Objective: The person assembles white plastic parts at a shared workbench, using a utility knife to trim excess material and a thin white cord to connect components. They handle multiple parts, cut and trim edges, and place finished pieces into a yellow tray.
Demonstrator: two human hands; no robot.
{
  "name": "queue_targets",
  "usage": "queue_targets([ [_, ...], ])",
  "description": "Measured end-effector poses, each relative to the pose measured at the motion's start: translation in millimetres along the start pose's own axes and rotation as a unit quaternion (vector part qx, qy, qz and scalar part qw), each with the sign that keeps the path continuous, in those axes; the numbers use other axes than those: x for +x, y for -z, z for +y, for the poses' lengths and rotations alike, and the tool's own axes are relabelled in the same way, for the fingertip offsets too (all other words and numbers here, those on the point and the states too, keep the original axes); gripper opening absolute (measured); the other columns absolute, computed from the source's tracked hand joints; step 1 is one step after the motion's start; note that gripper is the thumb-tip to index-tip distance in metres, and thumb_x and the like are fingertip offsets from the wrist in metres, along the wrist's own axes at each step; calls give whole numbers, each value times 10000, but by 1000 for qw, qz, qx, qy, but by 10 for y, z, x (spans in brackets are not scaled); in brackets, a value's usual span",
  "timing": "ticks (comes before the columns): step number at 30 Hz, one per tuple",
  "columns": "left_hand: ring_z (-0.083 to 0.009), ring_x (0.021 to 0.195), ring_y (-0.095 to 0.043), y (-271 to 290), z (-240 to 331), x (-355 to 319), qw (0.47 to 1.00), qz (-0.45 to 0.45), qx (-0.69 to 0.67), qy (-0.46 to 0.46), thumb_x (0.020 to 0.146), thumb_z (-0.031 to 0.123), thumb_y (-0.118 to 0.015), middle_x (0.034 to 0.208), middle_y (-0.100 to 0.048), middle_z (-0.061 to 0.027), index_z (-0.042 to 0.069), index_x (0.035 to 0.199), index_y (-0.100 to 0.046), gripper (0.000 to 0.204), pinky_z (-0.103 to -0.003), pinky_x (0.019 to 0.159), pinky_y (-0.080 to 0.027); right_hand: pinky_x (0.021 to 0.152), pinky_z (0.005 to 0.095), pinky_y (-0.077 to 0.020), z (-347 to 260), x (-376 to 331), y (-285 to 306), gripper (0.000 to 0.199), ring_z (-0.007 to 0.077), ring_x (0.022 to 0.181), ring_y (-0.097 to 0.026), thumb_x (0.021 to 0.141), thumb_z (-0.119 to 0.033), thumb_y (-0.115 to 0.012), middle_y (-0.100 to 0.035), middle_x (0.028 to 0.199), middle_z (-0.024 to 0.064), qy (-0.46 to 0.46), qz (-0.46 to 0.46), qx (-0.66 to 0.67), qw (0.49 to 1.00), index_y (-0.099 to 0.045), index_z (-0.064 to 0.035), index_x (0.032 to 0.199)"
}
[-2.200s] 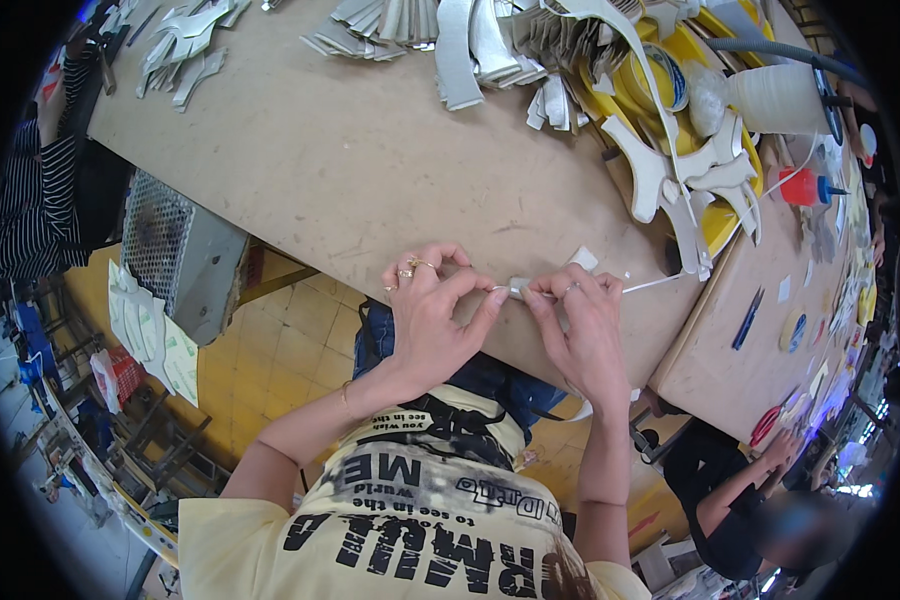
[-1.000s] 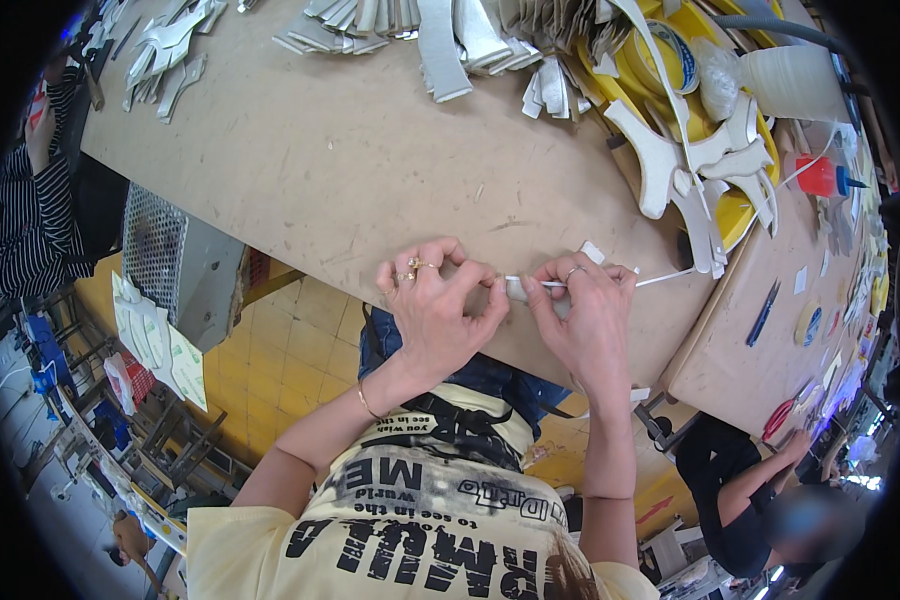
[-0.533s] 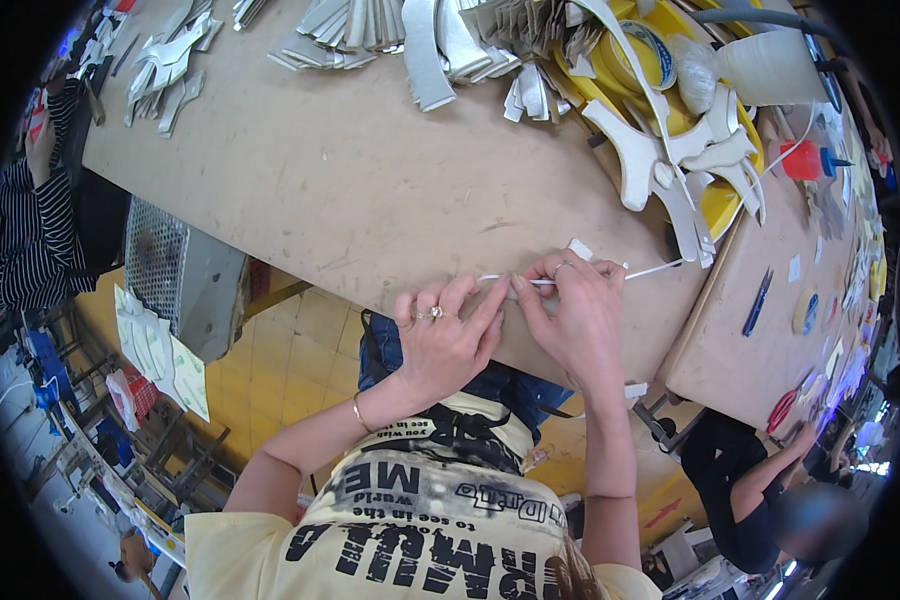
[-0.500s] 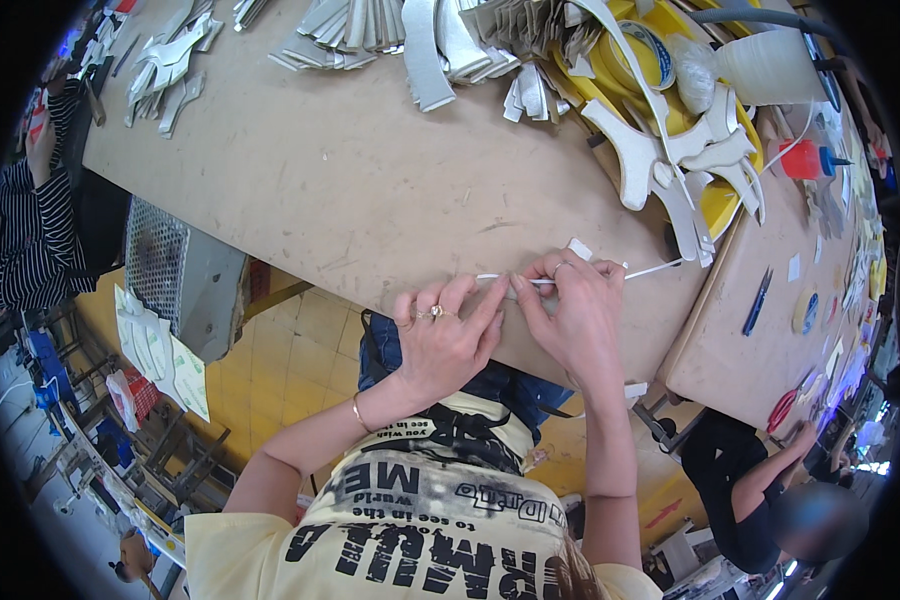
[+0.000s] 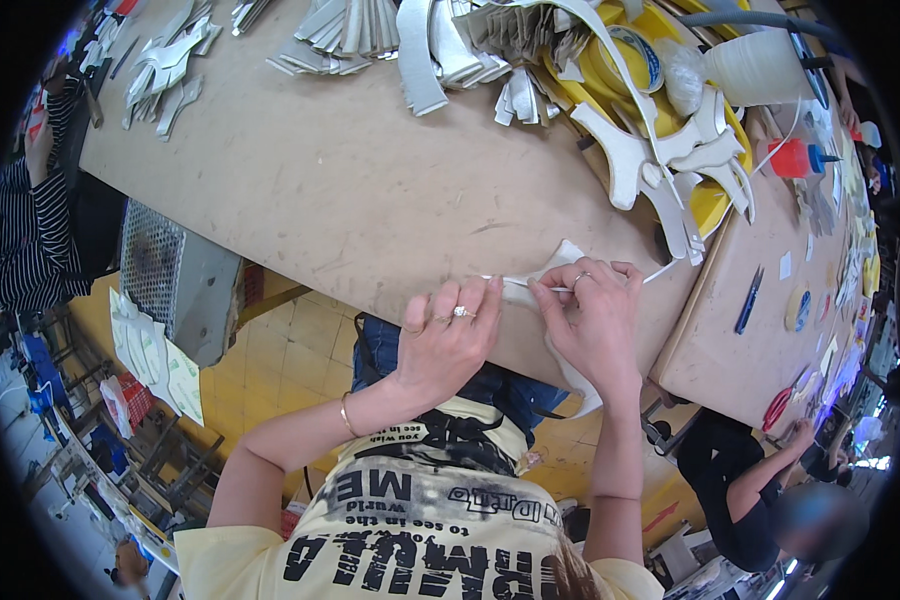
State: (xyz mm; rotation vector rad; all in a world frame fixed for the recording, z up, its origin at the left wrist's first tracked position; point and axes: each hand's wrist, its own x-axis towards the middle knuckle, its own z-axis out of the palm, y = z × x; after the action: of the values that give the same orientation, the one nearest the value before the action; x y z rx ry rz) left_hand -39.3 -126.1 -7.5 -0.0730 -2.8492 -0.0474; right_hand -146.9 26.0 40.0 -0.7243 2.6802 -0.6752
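Near the table's front edge, a white curved cut piece (image 5: pixel 562 254) lies partly under my hands. Its lower end sticks out past the table edge beside my right wrist. My left hand (image 5: pixel 450 330) presses its fingers together at the left end of the piece, pinching the end of a thin white strip there. My right hand (image 5: pixel 600 315) pinches that white strip (image 5: pixel 660 272) between thumb and fingers over the piece. From there the strip runs right, toward the yellow container. My fingers cover part of the piece's middle.
A yellow container (image 5: pixel 712 212) at the far right holds similar white pieces, tape and a plastic bundle. A large white thread spool (image 5: pixel 760 68) stands beside it. Stacks of silvery-white pieces (image 5: pixel 425 60) line the back. A blue pen-like tool (image 5: pixel 750 300) lies on the right-hand table. Other people sit left and right.
My hands have moved apart, the right one shifting right along the strip. More of the white piece shows between and below them.
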Motion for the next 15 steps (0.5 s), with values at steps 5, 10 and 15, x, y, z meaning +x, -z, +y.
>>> queue_targets([
  [5,-162,1025,-475,72,29,-13,999,-39,7,-3,816,305,-689,1103,-543,12,157,1223,-652,434,-384,901,-288,969,473,-320,54,4,-38,121,235,837,-603,836,-227,-721,-616,824,44,24,68,-32,997,-694,-109,844],
  [10,-180,1063,-464,130,15,-23,997,-81,-20,2,823,317,-678,1162,-544,-3,139,1276,-617,490,-400,935,-285,940,440,-378,522,-373,180,188,268,925,-594,786,-218,-757,-632,974,63,-54,267,-125,954,-681,-84,895],
  [15,-209,1198,-451,192,83,-97,995,-97,-35,-4,832,342,-665,1372,-507,-44,123,1334,-569,555,-454,1066,-237,800,405,-469,1577,-631,619,331,289,922,-602,861,-270,-733,-629,1000,154,-247,419,-226,844,-682,-12,1064],
])
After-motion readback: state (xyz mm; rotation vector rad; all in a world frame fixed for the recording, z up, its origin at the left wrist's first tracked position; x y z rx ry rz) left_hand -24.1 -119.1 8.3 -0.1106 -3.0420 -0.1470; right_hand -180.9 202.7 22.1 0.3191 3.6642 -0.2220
